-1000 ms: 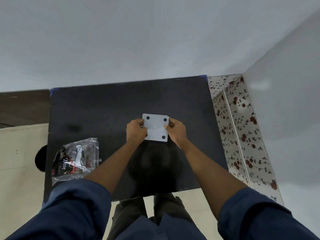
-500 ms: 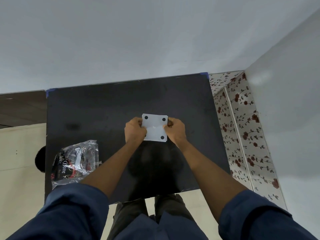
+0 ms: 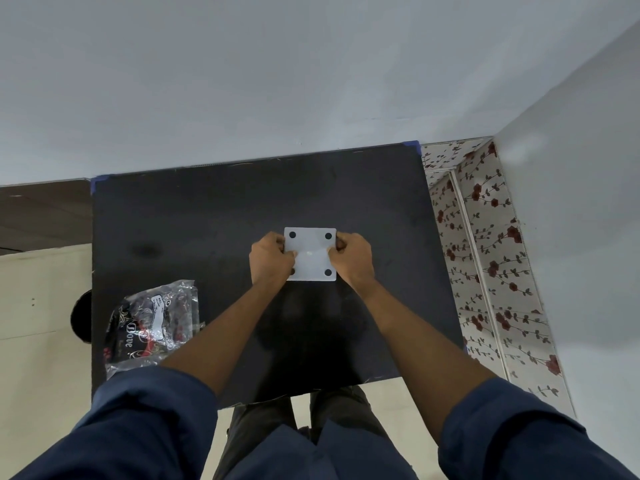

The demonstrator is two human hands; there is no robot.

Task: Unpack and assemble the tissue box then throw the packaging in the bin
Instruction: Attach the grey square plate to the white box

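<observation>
White tissue box panel (image 3: 310, 254) now squarer to view, still clamped between left grip (image 3: 271, 258) and right grip (image 3: 351, 257)

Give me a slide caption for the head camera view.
Both hands, left and right, grip a white square panel with black dots over a black table; clear plastic packaging lies left.

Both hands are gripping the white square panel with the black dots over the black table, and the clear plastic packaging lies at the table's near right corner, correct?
Not quite. The head view shows the clear plastic packaging at the near left corner of the black table, not the right. The rest holds: left hand and right hand both grip the white square panel with black dots.
</observation>
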